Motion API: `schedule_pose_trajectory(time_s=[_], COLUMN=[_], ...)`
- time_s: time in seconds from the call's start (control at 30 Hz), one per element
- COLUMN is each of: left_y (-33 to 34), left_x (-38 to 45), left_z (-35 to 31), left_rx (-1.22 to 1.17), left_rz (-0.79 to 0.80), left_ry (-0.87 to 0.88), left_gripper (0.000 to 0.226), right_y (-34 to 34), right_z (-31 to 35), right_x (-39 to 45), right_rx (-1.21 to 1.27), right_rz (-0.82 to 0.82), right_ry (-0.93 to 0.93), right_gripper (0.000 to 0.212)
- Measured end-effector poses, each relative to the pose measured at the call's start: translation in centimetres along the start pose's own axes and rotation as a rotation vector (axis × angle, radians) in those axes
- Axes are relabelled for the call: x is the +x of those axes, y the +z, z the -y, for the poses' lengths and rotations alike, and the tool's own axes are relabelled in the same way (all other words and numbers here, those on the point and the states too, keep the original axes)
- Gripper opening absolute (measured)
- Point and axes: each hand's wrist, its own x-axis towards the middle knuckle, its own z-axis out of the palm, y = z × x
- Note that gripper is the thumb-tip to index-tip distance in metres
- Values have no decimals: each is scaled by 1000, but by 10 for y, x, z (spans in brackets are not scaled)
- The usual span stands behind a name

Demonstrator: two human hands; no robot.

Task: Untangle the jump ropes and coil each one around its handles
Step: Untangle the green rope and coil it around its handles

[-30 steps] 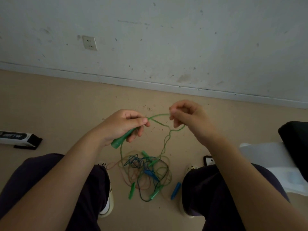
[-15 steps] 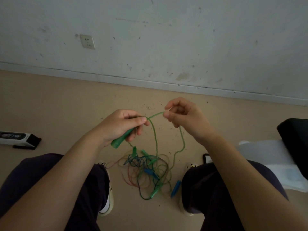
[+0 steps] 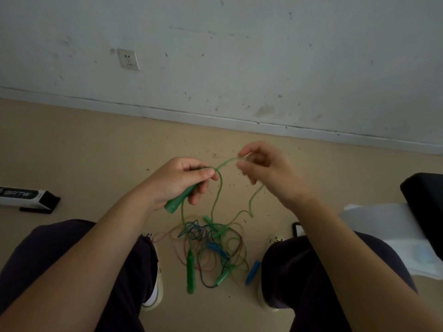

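Green handle (image 3: 180, 200) gripped in left hand (image 3: 177, 182); right hand (image 3: 266, 171) pinches its green rope (image 3: 226, 162) just beside.

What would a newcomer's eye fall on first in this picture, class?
Centre frame, the left hand grips a green handle while the right hand pinches its green rope. Below them, between the person's shoes, a tangle of jump ropes lies on the floor.

The green handle (image 3: 178, 201) gripped in the left hand (image 3: 177, 179) looks like smooth, slightly glossy plastic. The green cord (image 3: 219, 188) running from it to the right hand (image 3: 266, 170) looks thin, rubbery and kinked. Below both hands, the floor (image 3: 96, 144) is matt and speckled with grit; beyond them, the wall (image 3: 263, 56) is matt, scuffed paint.
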Motion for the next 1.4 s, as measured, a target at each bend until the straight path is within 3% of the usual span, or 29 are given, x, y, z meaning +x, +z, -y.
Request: schedule_pose_trajectory(time_s=[0.07,0.13,0.3,0.37,0.53,0.63,0.73,0.8,0.87,0.93,1.03,1.1,1.27,1.33,1.4], left_y=[5,6,-3,-4,5,9,7,3,1,2,6,8,5,3,4], left_x=[0,-1,-2,-2,-1,-2,-1,-2,-2,-2,-2,-2,-1,-2,-3], left_z=[0,-2,-3,-2,-2,-3,-3,-3,-3,-2,-1,-1,-2,-2,-2], left_rx=[-8,-11,-32,-35,-28,-18,-18,-15,1,24,18,13,30,34,14], left_rz=[19,36,14,11,40,60,53,46,50,58,66,67,114,132,148], left_ry=[-3,2,-2,-6,-17,-25,-39,-36,-36,-46,-52,-52,-64,-69,-65], left_gripper=[18,18,19,20,16,15,16,17,16,15,16,16,19,23,27], right_y=[15,21,-3,-8,15,28,19,7,0,1,13,22,17,15,15], right_z=[-2,-2,3,5,2,-2,-1,0,3,5,4,0,-2,-2,-4], right_x=[-3,-3,2,0,-6,-4,1,3,4,2,-4,-5,0,1,1], right_rx=[-48,-97,76,88,-24,-48,-126,-66,22,76,-22,-94,-184,-94,-18], right_rz=[112,87,-278,-331,45,81,-121,-326,-413,-316,-7,93,-80,-71,14], right_ry=[24,2,5,-4,-1,3,-6,8,28,36,34,36,14,41,79], right_gripper=[12,9,11,8,15,8,11,12,12,6,11,5,4,3,16])
